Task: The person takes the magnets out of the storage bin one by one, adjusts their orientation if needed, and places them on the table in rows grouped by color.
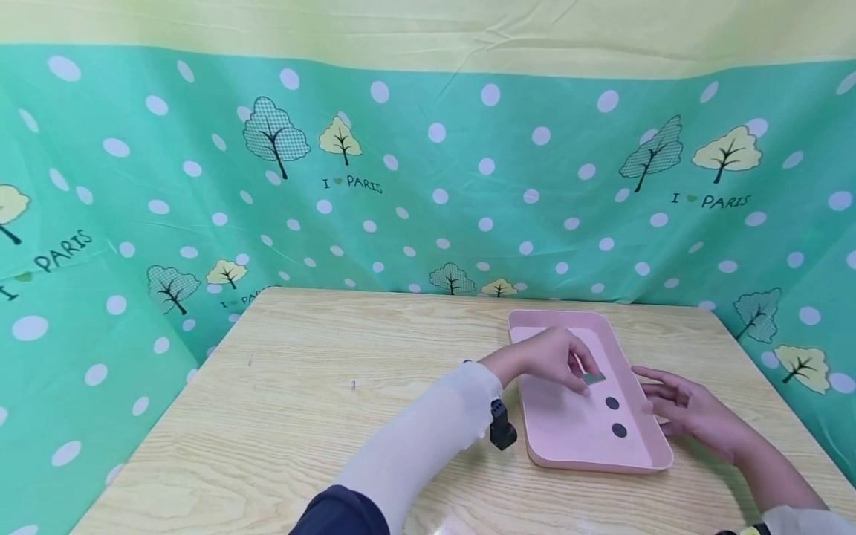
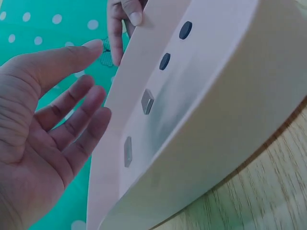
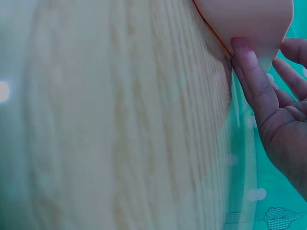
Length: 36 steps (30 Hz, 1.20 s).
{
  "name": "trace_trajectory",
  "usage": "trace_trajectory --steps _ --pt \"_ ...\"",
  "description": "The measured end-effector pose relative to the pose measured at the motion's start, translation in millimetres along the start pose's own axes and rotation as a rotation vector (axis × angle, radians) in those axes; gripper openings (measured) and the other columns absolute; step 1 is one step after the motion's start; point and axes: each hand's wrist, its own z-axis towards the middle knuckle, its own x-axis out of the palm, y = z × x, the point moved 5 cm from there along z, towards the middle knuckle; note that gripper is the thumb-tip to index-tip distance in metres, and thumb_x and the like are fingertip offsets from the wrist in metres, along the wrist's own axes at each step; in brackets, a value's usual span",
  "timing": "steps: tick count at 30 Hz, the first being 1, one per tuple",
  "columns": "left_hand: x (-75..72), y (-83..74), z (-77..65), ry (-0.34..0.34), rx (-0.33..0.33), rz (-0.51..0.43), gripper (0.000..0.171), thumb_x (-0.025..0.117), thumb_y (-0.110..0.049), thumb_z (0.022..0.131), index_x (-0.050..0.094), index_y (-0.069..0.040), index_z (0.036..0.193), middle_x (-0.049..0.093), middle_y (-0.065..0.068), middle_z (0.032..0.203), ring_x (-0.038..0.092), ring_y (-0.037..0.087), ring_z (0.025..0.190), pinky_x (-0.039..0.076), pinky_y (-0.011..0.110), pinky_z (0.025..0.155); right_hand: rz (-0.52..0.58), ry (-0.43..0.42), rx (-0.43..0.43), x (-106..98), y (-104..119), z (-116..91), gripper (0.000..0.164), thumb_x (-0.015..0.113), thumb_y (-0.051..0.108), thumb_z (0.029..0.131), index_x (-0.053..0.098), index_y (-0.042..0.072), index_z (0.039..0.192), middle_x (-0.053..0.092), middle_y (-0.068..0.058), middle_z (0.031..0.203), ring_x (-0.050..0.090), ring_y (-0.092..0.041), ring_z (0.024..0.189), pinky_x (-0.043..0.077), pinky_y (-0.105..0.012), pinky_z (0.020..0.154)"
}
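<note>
on the table [image 1: 301,371], the tray [image 1: 568,442] stands at the right, long axis running near to far. your right hand [image 1: 702,417] touches its right wall, fingers spread. your left hand [image 1: 553,358] is over the tray, thumb and fingers apart, pinching nothing. check this relation: the near square [image 1: 594,379] lies just right of the left fingertips; the left hand is nearer. the far square [image 2: 128,152] and two discs [image 1: 619,431] share its row.
</note>
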Motion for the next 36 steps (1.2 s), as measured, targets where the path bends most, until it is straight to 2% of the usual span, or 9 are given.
trace_trajectory --steps 4,11,15,22,25,27,31,34,36 --pt "7.6 -0.5 7.3 0.047 0.002 -0.002 0.029 0.081 -0.009 0.079 0.075 -0.006 0.108 0.074 0.0 0.101 0.062 -0.006 0.077 0.046 0.006 0.074 0.008 -0.001 0.0 -1 -2 -1 0.062 0.056 0.015 0.099 0.026 0.009 0.154 0.056 -0.013 0.133 0.062 -0.004 0.106 0.057 -0.042 0.081" --pt "19.2 -3.6 20.2 0.1 -0.033 0.048 0.028 0.082 -0.013 0.08 0.076 -0.012 0.107 0.074 -0.009 0.097 0.061 -0.005 0.083 0.043 0.004 0.075 0.029 0.002 0.006 -2 -2 -1 0.061 0.056 0.015 0.1 0.028 0.013 0.154 0.059 -0.004 0.129 0.063 -0.006 0.105 0.057 -0.042 0.081" --pt "24.2 -3.5 25.6 0.103 -0.05 0.06 0.027 0.079 -0.012 0.082 0.076 -0.013 0.108 0.073 -0.009 0.099 0.061 -0.006 0.082 0.043 0.004 0.074 0.027 0.008 0.011 -1 -1 0 0.061 0.055 0.016 0.1 0.026 0.01 0.154 0.057 -0.009 0.132 0.062 -0.004 0.106 0.056 -0.042 0.081" --pt "33.2 -1.3 33.3 0.096 -0.091 0.056 0.026 0.079 -0.014 0.083 0.075 -0.013 0.108 0.072 -0.011 0.098 0.058 -0.01 0.078 0.043 0.003 0.073 -0.004 -0.031 0.046 -1 0 1 0.066 0.058 0.018 0.099 0.023 0.006 0.154 0.051 -0.021 0.137 0.062 -0.004 0.104 0.057 -0.042 0.081" --pt "34.7 -2.6 34.5 0.1 -0.098 0.063 0.025 0.078 -0.014 0.084 0.075 -0.013 0.108 0.072 -0.011 0.098 0.057 -0.01 0.079 0.043 0.003 0.073 -0.006 -0.037 0.056 -1 1 1 0.067 0.058 0.019 0.099 0.023 0.006 0.154 0.048 -0.024 0.139 0.061 -0.003 0.104 0.056 -0.042 0.081" --pt "33.9 -3.6 34.7 0.104 -0.107 0.07 0.024 0.078 -0.014 0.084 0.075 -0.013 0.108 0.071 -0.011 0.1 0.057 -0.009 0.08 0.042 0.003 0.073 -0.003 -0.041 0.052 -1 0 1 0.066 0.058 0.019 0.099 0.024 0.007 0.154 0.051 -0.019 0.138 0.061 -0.003 0.104 0.056 -0.042 0.081" --pt "28.4 -6.2 36.3 0.102 -0.12 0.089 0.025 0.078 -0.015 0.084 0.075 -0.013 0.109 0.071 -0.011 0.102 0.057 -0.009 0.082 0.042 0.003 0.074 0.0 -0.042 0.042 -1 0 1 0.064 0.058 0.018 0.099 0.025 0.006 0.153 0.052 -0.016 0.136 0.061 -0.003 0.104 0.056 -0.042 0.081" --pt "25.4 -8.5 38.2 0.102 -0.11 0.092 0.026 0.078 -0.014 0.084 0.075 -0.013 0.11 0.071 -0.012 0.102 0.058 -0.009 0.082 0.042 0.003 0.074 0.001 -0.044 0.044 -1 0 1 0.064 0.058 0.018 0.099 0.026 0.007 0.153 0.051 -0.018 0.137 0.061 -0.003 0.104 0.056 -0.043 0.081" --pt "26.1 -8.7 39.2 0.108 -0.101 0.078 0.026 0.078 -0.013 0.084 0.075 -0.012 0.11 0.071 -0.012 0.101 0.057 -0.008 0.082 0.042 0.003 0.074 0.008 -0.039 0.041 -1 -1 1 0.063 0.057 0.018 0.099 0.027 0.008 0.153 0.053 -0.014 0.135 0.062 -0.003 0.104 0.056 -0.043 0.081"
